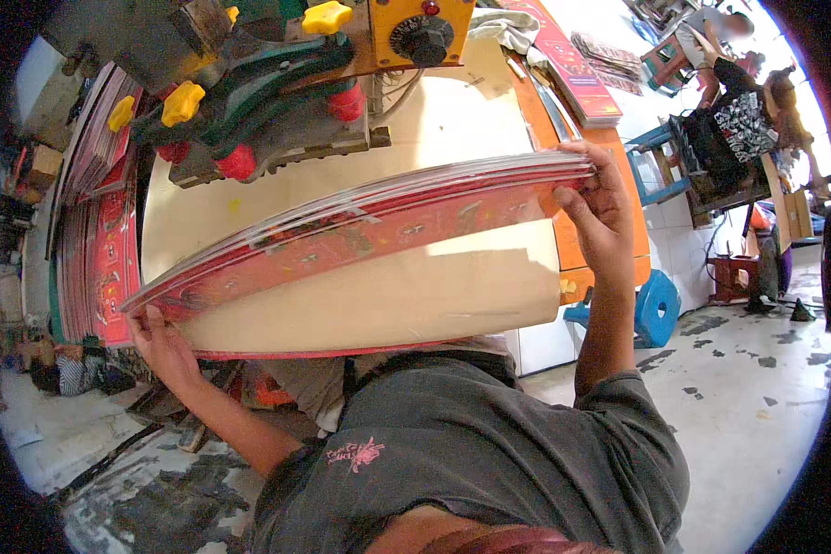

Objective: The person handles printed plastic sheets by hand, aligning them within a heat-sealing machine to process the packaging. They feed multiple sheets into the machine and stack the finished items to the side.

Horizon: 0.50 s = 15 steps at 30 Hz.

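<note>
A long stack of red printed sheets point(360, 226) spans the space in front of me, raised on edge over a tan board point(388, 294). My left hand point(164, 343) grips the stack's near left corner, with the thumb on the printed face. At the far right end, my right hand point(598, 198) closes round the other corner, thumb in front and fingers behind. The pale edges of several layers show along the top of the stack, which bows slightly. Beyond it stands a dark green machine point(277, 102) with yellow knobs and red feet.
Piles of similar red sheets point(111, 249) stand at the left. An orange table point(577, 240) at the right bears another red stack point(572, 69). A blue stool point(656, 309) is on the stained floor. Two people point(711, 32) sit farther off at the upper right.
</note>
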Each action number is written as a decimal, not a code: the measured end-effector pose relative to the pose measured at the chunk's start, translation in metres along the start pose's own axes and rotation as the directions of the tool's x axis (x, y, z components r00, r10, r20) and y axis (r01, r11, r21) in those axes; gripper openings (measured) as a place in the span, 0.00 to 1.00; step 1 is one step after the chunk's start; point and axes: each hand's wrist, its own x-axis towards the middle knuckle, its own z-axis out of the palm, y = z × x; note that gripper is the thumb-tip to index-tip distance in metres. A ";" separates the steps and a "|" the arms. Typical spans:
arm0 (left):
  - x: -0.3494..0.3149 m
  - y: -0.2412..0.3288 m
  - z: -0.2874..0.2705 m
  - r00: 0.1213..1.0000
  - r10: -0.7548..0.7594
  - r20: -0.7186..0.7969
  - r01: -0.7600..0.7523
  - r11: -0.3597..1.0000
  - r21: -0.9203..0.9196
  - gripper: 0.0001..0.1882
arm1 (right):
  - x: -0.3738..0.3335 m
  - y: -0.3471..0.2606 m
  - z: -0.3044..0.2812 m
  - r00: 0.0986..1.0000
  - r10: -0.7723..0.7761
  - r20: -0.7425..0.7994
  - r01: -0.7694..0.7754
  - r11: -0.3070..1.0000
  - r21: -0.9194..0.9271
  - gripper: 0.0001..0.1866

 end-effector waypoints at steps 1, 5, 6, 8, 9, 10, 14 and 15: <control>0.002 -0.003 0.000 1.000 0.027 0.014 -0.027 0.998 -0.051 0.24 | 0.000 0.003 0.001 1.000 -0.027 -0.009 0.028 1.000 0.013 0.26; 0.005 -0.015 0.004 0.998 0.043 0.048 -0.033 0.982 -0.185 0.23 | 0.000 0.009 -0.002 0.999 0.026 0.042 -0.029 0.996 0.083 0.23; 0.007 -0.021 0.001 0.997 0.043 0.056 -0.031 0.978 -0.207 0.23 | -0.001 0.012 -0.005 0.997 0.052 0.059 -0.058 0.994 0.096 0.22; 0.021 -0.047 -0.021 0.995 0.056 0.078 -0.036 0.972 -0.232 0.26 | -0.004 0.021 -0.010 0.990 0.108 0.092 -0.118 0.986 0.121 0.21; 0.018 -0.035 -0.007 0.995 0.059 0.084 -0.035 0.963 -0.268 0.27 | -0.006 0.024 -0.012 0.988 0.127 0.093 -0.137 0.983 0.118 0.20; 0.013 -0.019 0.004 0.994 0.063 0.089 -0.033 0.952 -0.305 0.28 | -0.008 0.026 -0.015 0.985 0.145 0.095 -0.156 0.981 0.115 0.20; 0.017 0.001 0.013 0.999 0.044 -0.011 -0.045 0.944 -0.327 0.33 | -0.010 0.023 -0.010 0.981 0.172 0.086 -0.179 0.980 0.087 0.18; 0.016 0.003 0.015 1.000 0.013 -0.015 -0.018 0.942 -0.336 0.32 | -0.010 0.024 -0.008 0.984 0.164 0.072 -0.170 0.981 0.089 0.17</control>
